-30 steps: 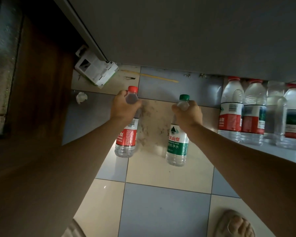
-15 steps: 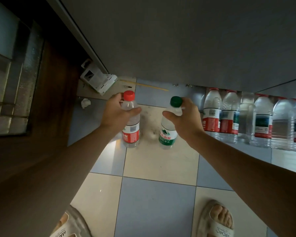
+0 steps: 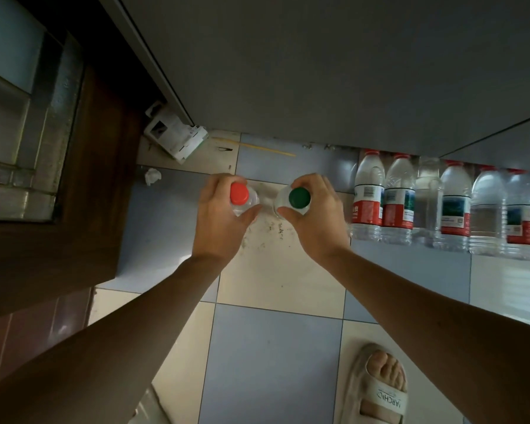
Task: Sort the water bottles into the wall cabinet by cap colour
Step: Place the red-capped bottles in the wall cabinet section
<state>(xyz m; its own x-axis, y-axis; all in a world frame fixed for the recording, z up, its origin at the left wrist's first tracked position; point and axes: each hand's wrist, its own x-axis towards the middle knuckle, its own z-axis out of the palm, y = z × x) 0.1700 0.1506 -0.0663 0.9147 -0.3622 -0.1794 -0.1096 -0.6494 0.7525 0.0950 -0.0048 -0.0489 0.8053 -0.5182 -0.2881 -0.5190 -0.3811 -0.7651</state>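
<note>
Both hands loaded, one bottle each, seen from straight above. Left hand [image 3: 219, 221] curled round the neck of the red-capped bottle [image 3: 241, 195]; right hand [image 3: 314, 214] curled round the neck of the green-capped bottle [image 3: 297, 199]. The two bottles hang upright side by side, close but not touching, over the tiled floor [image 3: 270, 362]. A row of bottles [image 3: 441, 206], mostly red-capped and larger, stands on the floor against the grey panel [image 3: 318, 71] to the right. Cabinet shelves not in view, so their layout cannot be told. Judgement: this is the carry step, one colour per hand. To do it well, keep each grip just under the cap collar so nothing slips, hold the bottles vertical, lift clear of the panel edge overhead, and commit each hand to its own colour section, checking caps rather than labels. Sandalled foot [image 3: 380, 390] stands near; mind footing when rising.
</note>
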